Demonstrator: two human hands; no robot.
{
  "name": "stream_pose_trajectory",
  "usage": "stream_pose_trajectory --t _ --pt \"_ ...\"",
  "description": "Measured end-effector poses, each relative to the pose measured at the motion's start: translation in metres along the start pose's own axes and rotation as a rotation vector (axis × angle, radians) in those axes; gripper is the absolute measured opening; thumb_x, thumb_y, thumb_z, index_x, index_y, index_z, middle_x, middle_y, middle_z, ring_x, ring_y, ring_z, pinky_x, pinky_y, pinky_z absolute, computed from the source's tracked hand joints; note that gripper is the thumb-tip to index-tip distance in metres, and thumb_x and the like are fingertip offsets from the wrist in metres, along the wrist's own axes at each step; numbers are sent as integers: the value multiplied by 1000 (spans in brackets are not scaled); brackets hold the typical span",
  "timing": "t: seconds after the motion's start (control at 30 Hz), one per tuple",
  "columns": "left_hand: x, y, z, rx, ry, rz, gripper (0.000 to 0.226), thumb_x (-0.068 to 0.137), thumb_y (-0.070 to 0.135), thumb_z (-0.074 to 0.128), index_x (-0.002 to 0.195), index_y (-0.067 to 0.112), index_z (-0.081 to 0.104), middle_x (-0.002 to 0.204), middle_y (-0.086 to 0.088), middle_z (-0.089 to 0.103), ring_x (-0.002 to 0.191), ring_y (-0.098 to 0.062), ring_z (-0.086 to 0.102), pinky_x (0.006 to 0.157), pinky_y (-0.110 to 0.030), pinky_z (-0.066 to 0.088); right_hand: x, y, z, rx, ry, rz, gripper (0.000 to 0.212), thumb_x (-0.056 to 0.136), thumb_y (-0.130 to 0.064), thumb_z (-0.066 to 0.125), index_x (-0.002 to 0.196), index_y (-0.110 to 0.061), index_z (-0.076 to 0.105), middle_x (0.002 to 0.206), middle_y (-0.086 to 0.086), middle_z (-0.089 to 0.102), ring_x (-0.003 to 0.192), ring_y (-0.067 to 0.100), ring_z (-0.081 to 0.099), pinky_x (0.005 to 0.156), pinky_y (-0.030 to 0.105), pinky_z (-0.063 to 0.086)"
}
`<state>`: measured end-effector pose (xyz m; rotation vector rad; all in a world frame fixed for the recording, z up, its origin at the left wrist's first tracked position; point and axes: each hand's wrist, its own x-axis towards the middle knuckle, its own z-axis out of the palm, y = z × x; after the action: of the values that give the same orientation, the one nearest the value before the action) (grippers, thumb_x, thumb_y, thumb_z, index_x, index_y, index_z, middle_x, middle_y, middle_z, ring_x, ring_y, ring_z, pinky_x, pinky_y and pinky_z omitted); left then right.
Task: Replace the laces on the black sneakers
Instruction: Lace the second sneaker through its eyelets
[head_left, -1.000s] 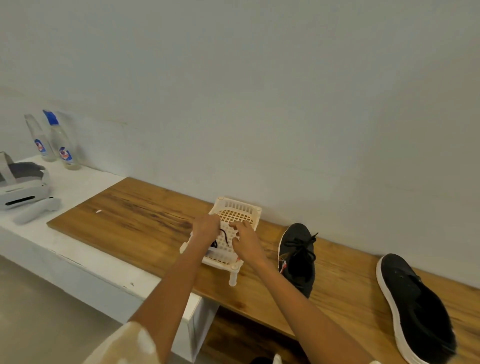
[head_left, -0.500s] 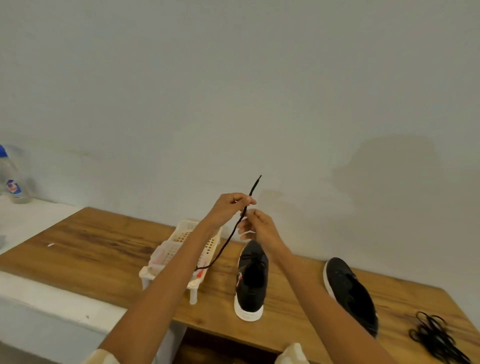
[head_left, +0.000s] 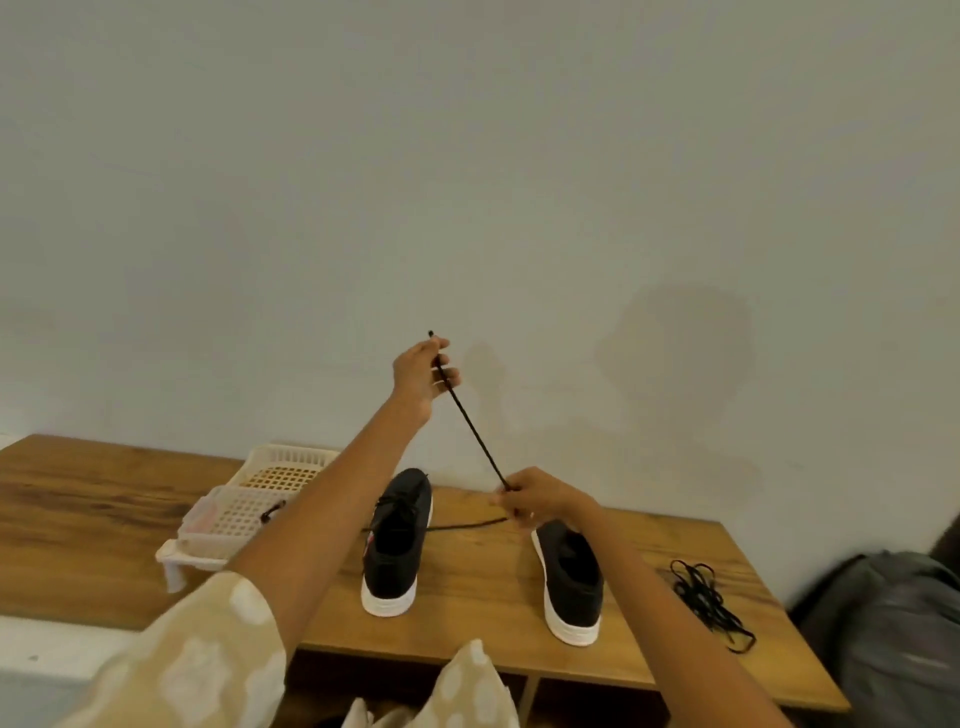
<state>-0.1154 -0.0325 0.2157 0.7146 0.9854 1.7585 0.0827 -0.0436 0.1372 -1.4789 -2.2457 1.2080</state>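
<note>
Two black sneakers with white soles stand on the wooden table (head_left: 104, 519). The left sneaker (head_left: 397, 545) has laces in it; the right sneaker (head_left: 571, 577) shows none. A black lace (head_left: 472, 426) is stretched taut between my hands. My left hand (head_left: 423, 371) is raised against the wall and pinches the lace near its tip. My right hand (head_left: 535, 499) is lower, just above the right sneaker's toe, and pinches the lace further down. The lace's loose end trails left from my right hand onto the table.
A white plastic basket (head_left: 260, 509) on short legs stands left of the sneakers with a small dark piece of lace in it. A tangle of black laces (head_left: 709, 600) lies near the table's right end. A grey bag (head_left: 893, 634) sits past that end.
My hands have drawn apart: the left rose toward the wall, the right dropped over the right sneaker, pulling the lace taut and out of the basket. The view swung right.
</note>
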Motion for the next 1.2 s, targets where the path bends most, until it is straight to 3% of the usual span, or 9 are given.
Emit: stream_pose_trajectory --t 0.13,0.27,0.37,0.5,0.57,0.7,0.8,0.93,1.2 --pt "7 2 -8 154 129 63 20 96 15 49 83 13 64 63 0 43 34 -6 30 34 -18 25 -10 60 -28 17 289 214 13 94 -14 55 98 -2 61 70 5 59 54 13 57 54 24 55" --pt "8 -10 -21 292 136 20 17 95 19 53 98 9 66 62 0 42 31 -4 24 32 -17 19 -16 71 -35 151 505 223 24 96 -16 52 101 4 65 69 6 61 57 15 59 54 20 54" --pt "-3 -32 -18 503 2 -76 15 92 20 57 95 10 67 66 -2 52 37 -7 29 33 -16 18 -20 48 -29 502 497 64 29 98 -19 50 104 6 62 75 9 63 63 17 60 58 22 56" --pt "-23 -71 4 662 -219 -73 18 92 20 54 97 9 68 90 -5 71 36 -7 41 35 -17 19 -18 10 -25 790 394 -138 22 96 -19 54 103 1 62 81 13 66 66 21 63 76 36 58" --pt "-33 -88 15 692 -359 -90 21 97 18 47 93 9 65 94 -6 71 36 -7 44 34 -17 19 -15 -5 -32 950 428 -199 16 95 -17 55 99 -3 62 77 9 65 65 19 63 73 34 58" --pt "-47 -115 13 771 -576 -110 25 103 19 36 90 8 55 80 -5 70 35 -8 41 34 -19 25 -23 -17 -72 1234 618 -288 15 98 -19 50 91 -10 60 69 0 61 57 10 59 63 25 55" --pt "-51 -127 5 710 -499 -124 23 102 19 36 94 8 54 71 -4 63 37 -7 38 36 -19 27 -40 -11 -104 1206 762 -290 28 99 -28 47 86 -10 64 70 0 62 56 9 57 58 23 53" --pt "-53 -135 12 381 -370 -319 21 101 20 38 85 13 51 52 4 39 35 -5 26 34 -17 19 -52 -7 -130 1105 941 -293 25 95 -32 56 83 -13 68 70 -3 62 60 7 54 59 21 45" --pt "-53 -105 94 250 -564 -173 26 102 17 34 83 11 52 44 12 31 36 -2 25 34 -15 17 -68 -31 -171 1071 1176 -532 30 97 -24 52 69 -16 44 68 -2 48 60 9 47 57 22 42"
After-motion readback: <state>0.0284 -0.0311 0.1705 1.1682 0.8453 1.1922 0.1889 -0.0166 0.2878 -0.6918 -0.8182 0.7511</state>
